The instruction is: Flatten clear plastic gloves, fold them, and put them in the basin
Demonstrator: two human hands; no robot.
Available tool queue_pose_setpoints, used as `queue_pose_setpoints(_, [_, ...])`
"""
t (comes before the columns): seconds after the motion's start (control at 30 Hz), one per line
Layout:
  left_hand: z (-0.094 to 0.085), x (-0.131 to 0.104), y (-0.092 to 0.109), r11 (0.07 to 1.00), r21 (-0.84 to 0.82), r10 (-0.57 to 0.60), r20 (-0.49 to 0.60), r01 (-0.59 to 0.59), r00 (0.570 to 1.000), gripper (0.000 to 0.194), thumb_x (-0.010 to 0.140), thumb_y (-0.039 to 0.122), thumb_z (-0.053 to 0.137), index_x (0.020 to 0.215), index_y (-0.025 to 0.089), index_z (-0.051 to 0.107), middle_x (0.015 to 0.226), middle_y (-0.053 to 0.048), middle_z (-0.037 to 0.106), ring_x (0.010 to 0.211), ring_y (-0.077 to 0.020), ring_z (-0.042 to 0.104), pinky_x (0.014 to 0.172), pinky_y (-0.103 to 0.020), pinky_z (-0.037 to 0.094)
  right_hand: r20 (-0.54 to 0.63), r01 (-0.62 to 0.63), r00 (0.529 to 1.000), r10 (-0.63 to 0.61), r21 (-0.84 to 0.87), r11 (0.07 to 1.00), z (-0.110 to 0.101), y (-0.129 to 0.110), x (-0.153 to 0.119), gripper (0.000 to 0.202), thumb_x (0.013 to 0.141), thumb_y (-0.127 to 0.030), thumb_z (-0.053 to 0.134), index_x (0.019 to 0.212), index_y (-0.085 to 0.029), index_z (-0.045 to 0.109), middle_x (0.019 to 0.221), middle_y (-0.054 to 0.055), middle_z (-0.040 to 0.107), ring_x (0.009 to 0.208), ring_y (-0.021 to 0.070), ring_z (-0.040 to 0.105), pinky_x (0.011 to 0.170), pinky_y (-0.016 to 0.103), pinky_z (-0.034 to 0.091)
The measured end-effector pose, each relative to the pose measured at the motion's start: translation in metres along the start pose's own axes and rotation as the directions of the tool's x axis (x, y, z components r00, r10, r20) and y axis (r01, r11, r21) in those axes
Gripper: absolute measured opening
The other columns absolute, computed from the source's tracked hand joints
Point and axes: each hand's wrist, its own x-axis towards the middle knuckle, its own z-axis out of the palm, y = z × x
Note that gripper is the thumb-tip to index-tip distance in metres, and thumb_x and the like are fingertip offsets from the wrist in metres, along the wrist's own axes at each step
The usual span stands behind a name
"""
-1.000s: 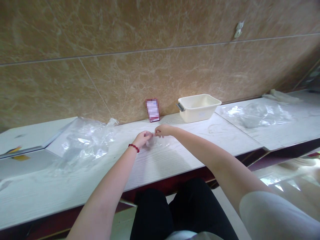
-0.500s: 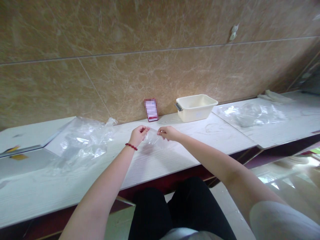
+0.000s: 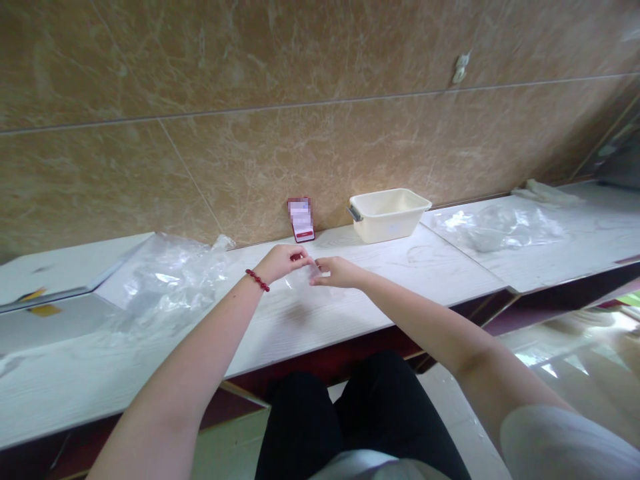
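Note:
A small clear plastic bag (image 3: 300, 290) hangs from my fingers just above the white tabletop (image 3: 360, 310). My left hand (image 3: 283, 261), with a red bead bracelet at the wrist, pinches the bag's upper edge between thumb and fingertips. Close beside it, my right hand (image 3: 340, 272) has its thumb and curled fingers at the same edge, a small gap showing between them. The bag is see-through, so its outline is hard to make out. Behind the hands, a phone (image 3: 302, 219) with a lit screen leans on the wall.
A cream plastic bin (image 3: 387, 227) with a grey handle stands right of the phone. On the left, a white box (image 3: 60, 320) lies with crumpled clear plastic (image 3: 175, 280) beside it. More clear plastic bags (image 3: 500, 228) lie on the right-hand table. The tiled wall (image 3: 240, 160) bounds the back.
My hands have come closer together at the bag's edge. The left hand has turned and shifted slightly right; the right thumb has moved lower, away from the index finger.

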Motion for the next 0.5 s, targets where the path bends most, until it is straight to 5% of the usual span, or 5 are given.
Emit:
queue_pose_setpoints(0.17, [0.012,0.001,0.000,0.911,-0.387,-0.188,-0.073,0.146,0.979,0.032,0.067,0.043,0.053,0.080,0.014,0.060,0.072,-0.003,0.059,0.064,-0.0120,0.050,0.058,-0.021,0.036,0.166,-0.219,0.973,0.163,0.417,0.882,0.004,-0.003,0.001,0.024,0.065,-0.032,0.061,0.078,-0.013,0.057,0.068,0.002,0.061,0.061,0.0109,0.058,0.055,0.021,0.044])
queue_pose_setpoints(0.33, [0.032,-0.011,-0.013,0.441,-0.835,-0.381,0.157,0.328,0.911,0.033,0.068,0.036,0.057,0.094,0.016,0.052,0.079,-0.003,0.057,0.066,-0.0105,0.054,0.060,-0.023,0.042,0.181,-0.338,0.937,0.298,0.675,0.656,0.001,-0.001,-0.003,0.027,0.061,-0.029,0.066,0.080,-0.014,0.056,0.073,0.002,0.061,0.060,0.0099,0.059,0.056,0.022,0.049])
queue_pose_setpoints(0.5, [0.055,-0.016,-0.018,0.269,-0.895,-0.412,0.227,0.356,0.882,0.014,0.068,0.022,0.059,0.078,0.014,0.053,0.071,-0.001,0.057,0.062,-0.0082,0.055,0.060,-0.022,0.045,0.152,-0.379,0.901,0.407,0.735,0.563,-0.001,0.008,-0.005,0.022,0.063,-0.023,0.065,0.082,-0.013,0.057,0.070,0.001,0.061,0.056,0.0082,0.056,0.055,0.022,0.049])
